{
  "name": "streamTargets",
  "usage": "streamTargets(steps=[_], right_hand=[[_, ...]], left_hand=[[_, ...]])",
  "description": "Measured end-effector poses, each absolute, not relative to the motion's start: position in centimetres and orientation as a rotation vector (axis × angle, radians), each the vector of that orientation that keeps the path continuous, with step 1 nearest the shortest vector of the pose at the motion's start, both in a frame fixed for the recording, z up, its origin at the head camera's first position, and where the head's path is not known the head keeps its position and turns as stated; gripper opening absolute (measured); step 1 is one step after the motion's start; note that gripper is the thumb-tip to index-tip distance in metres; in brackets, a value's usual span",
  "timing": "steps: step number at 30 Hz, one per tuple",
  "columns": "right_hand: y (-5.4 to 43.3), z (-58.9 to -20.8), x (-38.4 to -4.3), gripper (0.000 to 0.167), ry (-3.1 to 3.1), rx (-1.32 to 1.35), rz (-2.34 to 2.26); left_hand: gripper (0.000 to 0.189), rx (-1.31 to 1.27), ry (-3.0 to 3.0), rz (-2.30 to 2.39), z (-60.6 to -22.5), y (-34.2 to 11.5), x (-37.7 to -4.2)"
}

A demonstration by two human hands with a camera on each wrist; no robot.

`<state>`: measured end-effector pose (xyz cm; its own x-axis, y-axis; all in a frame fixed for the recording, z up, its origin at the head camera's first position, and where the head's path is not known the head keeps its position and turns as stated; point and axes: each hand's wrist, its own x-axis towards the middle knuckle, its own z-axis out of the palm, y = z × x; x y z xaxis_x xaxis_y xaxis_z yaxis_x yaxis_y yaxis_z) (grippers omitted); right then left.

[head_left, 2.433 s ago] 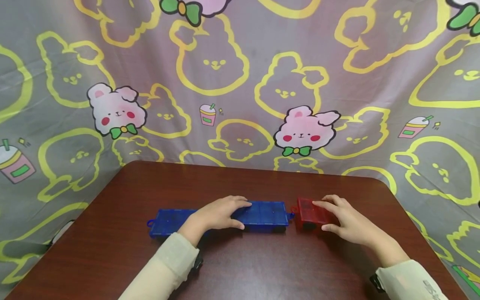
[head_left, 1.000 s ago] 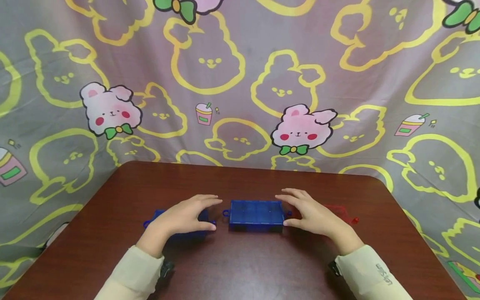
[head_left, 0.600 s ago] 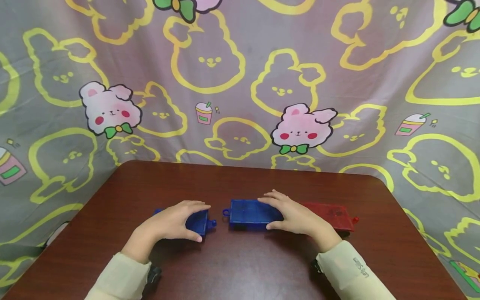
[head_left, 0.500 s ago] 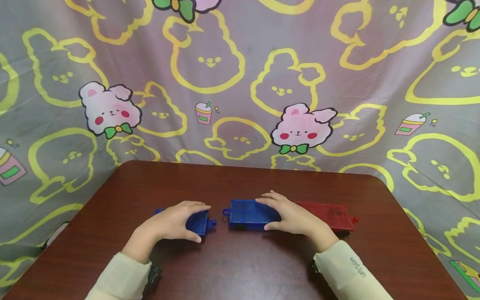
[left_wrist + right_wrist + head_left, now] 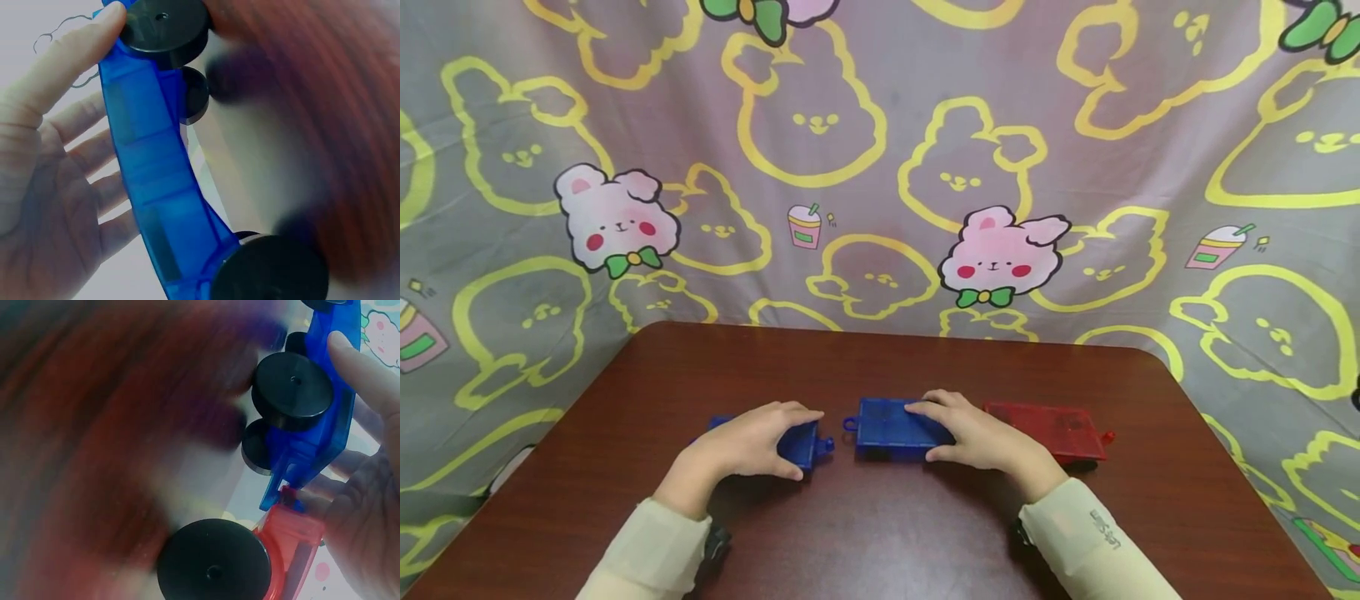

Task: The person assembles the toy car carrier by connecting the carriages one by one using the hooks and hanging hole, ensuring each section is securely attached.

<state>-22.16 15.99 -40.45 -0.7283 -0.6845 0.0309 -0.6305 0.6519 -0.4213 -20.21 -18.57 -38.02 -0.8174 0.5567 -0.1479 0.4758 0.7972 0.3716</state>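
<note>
Three see-through plastic toy train wagons with black wheels stand in a row. My left hand point(image 5: 741, 446) grips the left blue wagon point(image 5: 797, 444) across its width; in the left wrist view the thumb lies on one side of the blue wagon point(image 5: 150, 156), fingers on the other. My right hand point(image 5: 981, 433) holds the middle blue wagon point(image 5: 895, 423) by its right half. Behind that hand stands the red wagon point(image 5: 1060, 429). In the right wrist view the red wagon point(image 5: 294, 531) meets the middle blue wagon point(image 5: 331, 431) at the coupling. A small gap separates the two blue wagons.
The wagons stand on a dark reddish-brown wooden table point(image 5: 865, 525) with rounded far corners. A grey curtain point(image 5: 880, 192) with rabbit drawings hangs behind it. A red hook point(image 5: 1107, 437) sticks out from the red wagon's right end.
My left hand has moved left from the middle blue wagon to the left one. My right hand has left the red wagon and taken hold of the middle blue one.
</note>
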Motion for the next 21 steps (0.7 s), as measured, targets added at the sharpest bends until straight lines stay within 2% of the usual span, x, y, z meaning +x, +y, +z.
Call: streamTargets(steps=[21], right_hand=[[16.3, -40.3, -22.0, 0.068, 2.72, -1.049, -0.678]], left_hand=[[0.081, 0.732, 2.724, 0.484, -37.7, -16.6, -21.5]])
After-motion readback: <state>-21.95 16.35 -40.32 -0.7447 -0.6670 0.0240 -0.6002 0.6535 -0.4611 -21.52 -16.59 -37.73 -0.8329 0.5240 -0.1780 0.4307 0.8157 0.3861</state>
